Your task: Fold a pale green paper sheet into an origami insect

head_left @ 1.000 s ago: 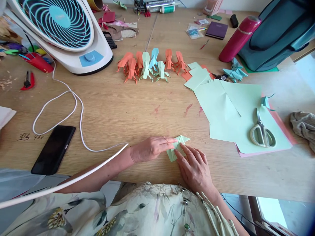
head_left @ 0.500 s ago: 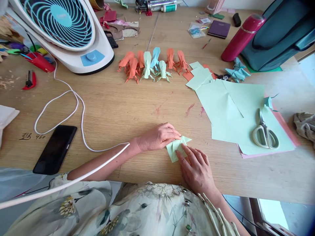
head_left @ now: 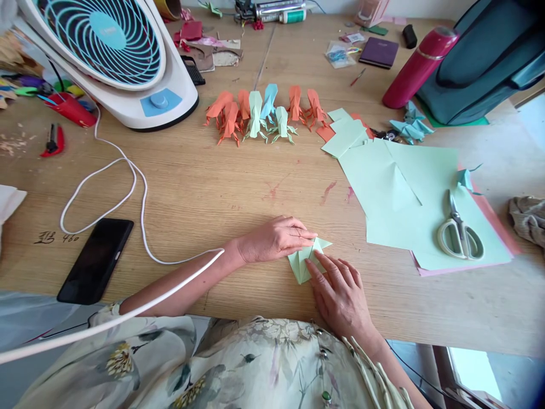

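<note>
A small light-green folded paper piece (head_left: pixel 303 262) lies flat on the wooden table (head_left: pixel 204 187) near its front edge. My left hand (head_left: pixel 276 238) presses down on the paper's upper left part with flat fingers. My right hand (head_left: pixel 338 292) rests on its lower right part, fingertips on a fold. Both hands pin the paper to the table, and much of it is hidden under them.
Several orange, green and blue origami figures (head_left: pixel 264 113) stand in a row at the middle back. Green sheets (head_left: pixel 395 187) with scissors (head_left: pixel 460 236) lie to the right. A fan (head_left: pixel 114 57), white cable (head_left: pixel 128 187) and black phone (head_left: pixel 96 258) are left. A red bottle (head_left: pixel 419 65) and teal bag (head_left: pixel 489 51) sit back right.
My left hand slid slightly up and to the right over the paper, then flattened its fingers. My right hand stayed on the fold. The paper barely moved.
</note>
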### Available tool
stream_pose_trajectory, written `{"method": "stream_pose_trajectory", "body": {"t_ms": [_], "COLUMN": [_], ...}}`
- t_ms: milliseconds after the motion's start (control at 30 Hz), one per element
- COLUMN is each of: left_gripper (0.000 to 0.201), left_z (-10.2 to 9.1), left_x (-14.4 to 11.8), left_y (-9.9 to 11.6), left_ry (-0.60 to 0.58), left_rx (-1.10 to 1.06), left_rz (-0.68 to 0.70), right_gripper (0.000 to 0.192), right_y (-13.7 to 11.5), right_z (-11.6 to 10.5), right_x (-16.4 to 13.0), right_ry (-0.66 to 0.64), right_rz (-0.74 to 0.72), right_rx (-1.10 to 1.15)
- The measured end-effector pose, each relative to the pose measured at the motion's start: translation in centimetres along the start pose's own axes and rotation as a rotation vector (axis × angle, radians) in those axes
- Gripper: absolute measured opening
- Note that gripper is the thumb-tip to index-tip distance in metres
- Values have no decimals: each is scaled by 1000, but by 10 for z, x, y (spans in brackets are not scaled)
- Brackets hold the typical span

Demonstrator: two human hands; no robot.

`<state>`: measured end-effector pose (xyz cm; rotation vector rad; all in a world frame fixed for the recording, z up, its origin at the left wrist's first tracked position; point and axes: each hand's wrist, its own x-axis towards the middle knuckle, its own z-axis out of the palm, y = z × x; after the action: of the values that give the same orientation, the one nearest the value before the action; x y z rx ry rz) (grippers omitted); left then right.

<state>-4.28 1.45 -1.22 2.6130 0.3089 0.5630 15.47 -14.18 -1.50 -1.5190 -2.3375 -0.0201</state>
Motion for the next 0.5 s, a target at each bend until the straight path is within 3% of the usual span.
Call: {"method": "stream_pose_trajectory", "body": {"t_ms": [267, 500], "left_gripper": [33, 33], "left_z": [-3, -3], "left_x": [-3, -4], "left_y": [4, 5], "left_ry": [-96, -89], "left_rx": [188, 207], "left_rz": [55, 73], "right_gripper": [40, 46], "right_y": [1, 3], "right_z": [0, -1], "right_x": [1, 1], "right_ry": [20, 3], "right_rz": [-15, -17], "right_rx": [35, 90]}}
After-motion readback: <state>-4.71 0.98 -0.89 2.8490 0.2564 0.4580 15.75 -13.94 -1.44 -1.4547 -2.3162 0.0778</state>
